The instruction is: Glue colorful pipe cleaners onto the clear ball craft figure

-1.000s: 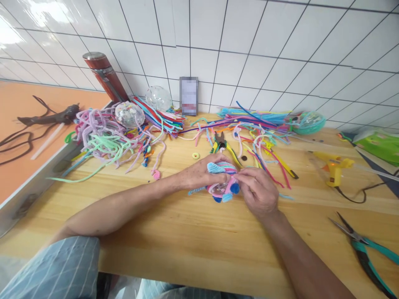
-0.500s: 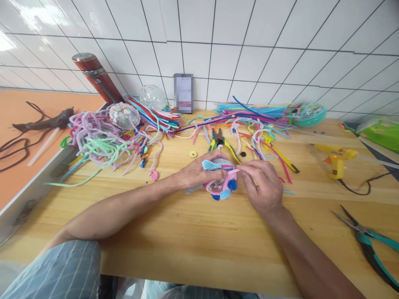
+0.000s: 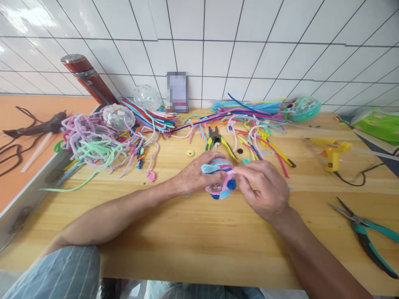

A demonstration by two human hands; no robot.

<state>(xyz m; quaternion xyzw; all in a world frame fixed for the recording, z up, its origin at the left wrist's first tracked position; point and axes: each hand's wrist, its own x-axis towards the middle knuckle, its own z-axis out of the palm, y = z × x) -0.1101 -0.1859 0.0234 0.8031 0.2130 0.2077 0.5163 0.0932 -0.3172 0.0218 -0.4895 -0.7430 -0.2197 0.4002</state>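
My left hand point(image 3: 204, 172) is wrapped round a small craft figure point(image 3: 225, 182) built from pipe cleaners in pink, light blue and dark blue, with a clear part showing at its front. From the right, my right hand point(image 3: 263, 187) pinches a thin pink pipe cleaner point(image 3: 231, 172) at the figure's upper side. The fingertips partly hide where the strip meets the figure. Just beyond my hands lie yellow-green pliers point(image 3: 229, 148) with dark jaws.
Tangled pipe cleaners point(image 3: 90, 141) and a clear ball point(image 3: 118, 118) lie at left, before a red-brown flask point(image 3: 89, 79). A phone point(image 3: 178, 92) leans on the tiled wall. To the right are a yellow glue gun point(image 3: 332, 153) and teal-handled long-nose pliers point(image 3: 361, 228).
The view has shifted slightly, so the table's things sit a little further left. My left hand keeps its hold on the figure; the right fingers still pinch the pink strip, slightly closer in.
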